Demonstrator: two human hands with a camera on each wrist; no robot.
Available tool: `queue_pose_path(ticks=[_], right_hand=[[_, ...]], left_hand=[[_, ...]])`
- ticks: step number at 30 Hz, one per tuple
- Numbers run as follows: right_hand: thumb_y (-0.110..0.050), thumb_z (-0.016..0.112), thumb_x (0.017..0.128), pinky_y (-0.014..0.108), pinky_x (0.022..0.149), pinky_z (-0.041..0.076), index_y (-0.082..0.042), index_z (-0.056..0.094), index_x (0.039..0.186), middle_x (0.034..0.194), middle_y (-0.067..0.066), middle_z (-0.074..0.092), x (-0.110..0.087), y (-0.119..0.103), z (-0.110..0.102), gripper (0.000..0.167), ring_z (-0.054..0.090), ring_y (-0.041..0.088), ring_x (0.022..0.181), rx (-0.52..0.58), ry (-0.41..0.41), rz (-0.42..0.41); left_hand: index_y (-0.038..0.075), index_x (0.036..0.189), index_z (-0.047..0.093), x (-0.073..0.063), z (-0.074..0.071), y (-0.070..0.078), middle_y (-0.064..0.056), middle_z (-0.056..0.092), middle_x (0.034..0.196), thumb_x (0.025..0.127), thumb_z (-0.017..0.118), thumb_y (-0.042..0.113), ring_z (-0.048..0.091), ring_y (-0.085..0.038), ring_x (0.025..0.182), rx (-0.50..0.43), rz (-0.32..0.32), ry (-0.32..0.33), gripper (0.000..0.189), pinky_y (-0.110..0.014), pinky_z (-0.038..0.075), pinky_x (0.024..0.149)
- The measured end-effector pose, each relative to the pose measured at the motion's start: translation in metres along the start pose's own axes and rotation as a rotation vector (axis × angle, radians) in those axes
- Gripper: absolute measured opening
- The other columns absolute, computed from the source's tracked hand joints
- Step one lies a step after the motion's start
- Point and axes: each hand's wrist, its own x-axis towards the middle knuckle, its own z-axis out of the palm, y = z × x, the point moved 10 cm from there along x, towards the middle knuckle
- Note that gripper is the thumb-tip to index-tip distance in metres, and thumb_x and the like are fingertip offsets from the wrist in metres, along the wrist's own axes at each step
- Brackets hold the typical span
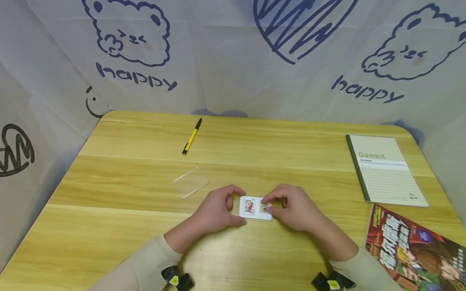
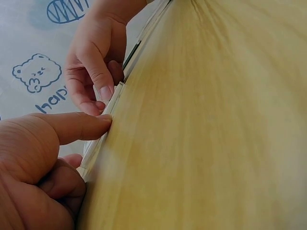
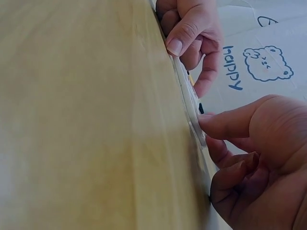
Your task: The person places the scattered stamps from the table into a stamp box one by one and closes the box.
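A small white case (image 1: 256, 217) lies flat on the table near its middle, with two compartments side by side. In its left compartment sits a miniature playing card (image 1: 249, 206) with a colourful figure. A small tan card (image 1: 264, 207) with a dark round mark lies at the right compartment, partly hidden by fingers. My left hand (image 1: 225, 208) holds the case's left end, thumb at the near edge and index finger at the far edge. With thumb and index finger, my right hand (image 1: 295, 206) pinches the tan card at the case's right end.
A clear plastic lid (image 1: 190, 182) lies left of the case, with a yellow and black pen (image 1: 192, 136) behind it. On the right are a notebook (image 1: 386, 173) and a red comic-style magazine (image 1: 415, 246). A printed cloth (image 1: 218, 60) hangs behind the table.
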Motion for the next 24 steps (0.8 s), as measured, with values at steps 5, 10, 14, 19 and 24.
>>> queue_pose_path(ticks=[5, 10, 14, 19, 24], right_hand=[[-0.003, 0.078, 0.081, 0.029, 0.055, 0.040, -0.020, 0.075, 0.092, 0.090, -0.006, 0.064, 0.0002, -0.0008, 0.0012, 0.020, 0.048, 0.015, 0.062, -0.006, -0.006, 0.005], [-0.002, 0.078, 0.081, 0.027, 0.050, 0.038, -0.020, 0.071, 0.089, 0.087, -0.006, 0.062, -0.0004, -0.0020, 0.0023, 0.020, 0.046, 0.014, 0.055, -0.007, -0.013, 0.022], [-0.004, 0.077, 0.083, 0.026, 0.048, 0.036, -0.022, 0.070, 0.088, 0.084, -0.007, 0.062, -0.0005, -0.0020, 0.0035, 0.020, 0.045, 0.014, 0.052, -0.002, -0.027, 0.039], [-0.002, 0.075, 0.084, 0.025, 0.049, 0.036, -0.020, 0.070, 0.088, 0.080, -0.007, 0.061, 0.0000, -0.0022, 0.0046, 0.019, 0.046, 0.015, 0.055, 0.032, -0.039, 0.033], [-0.003, 0.074, 0.086, 0.025, 0.050, 0.037, -0.019, 0.070, 0.087, 0.079, -0.006, 0.061, -0.0002, -0.0001, 0.0055, 0.017, 0.046, 0.016, 0.055, 0.058, -0.049, 0.045]], left_hand=[[0.012, 0.121, 0.064, 0.0003, -0.0001, -0.0003, 0.002, 0.043, 0.067, 0.066, 0.093, 0.011, 0.039, -0.011, 0.057, -0.002, -0.003, 0.000, 0.061, -0.026, 0.033, 0.053], [0.012, 0.121, 0.064, 0.0003, 0.0005, -0.0012, 0.002, 0.043, 0.067, 0.066, 0.093, 0.011, 0.039, -0.011, 0.056, -0.004, -0.006, -0.001, 0.062, -0.026, 0.033, 0.052], [0.012, 0.121, 0.064, 0.0000, 0.0011, -0.0013, 0.002, 0.043, 0.067, 0.066, 0.093, 0.010, 0.039, -0.011, 0.055, -0.008, -0.008, -0.004, 0.062, -0.026, 0.033, 0.051], [0.011, 0.121, 0.064, -0.0001, 0.0010, -0.0004, 0.002, 0.044, 0.067, 0.066, 0.093, 0.010, 0.039, -0.011, 0.056, -0.006, -0.007, -0.003, 0.062, -0.026, 0.033, 0.052], [0.011, 0.121, 0.064, 0.0001, 0.0011, -0.0002, 0.001, 0.044, 0.067, 0.066, 0.093, 0.011, 0.039, -0.011, 0.056, -0.007, -0.006, -0.004, 0.062, -0.026, 0.033, 0.052]])
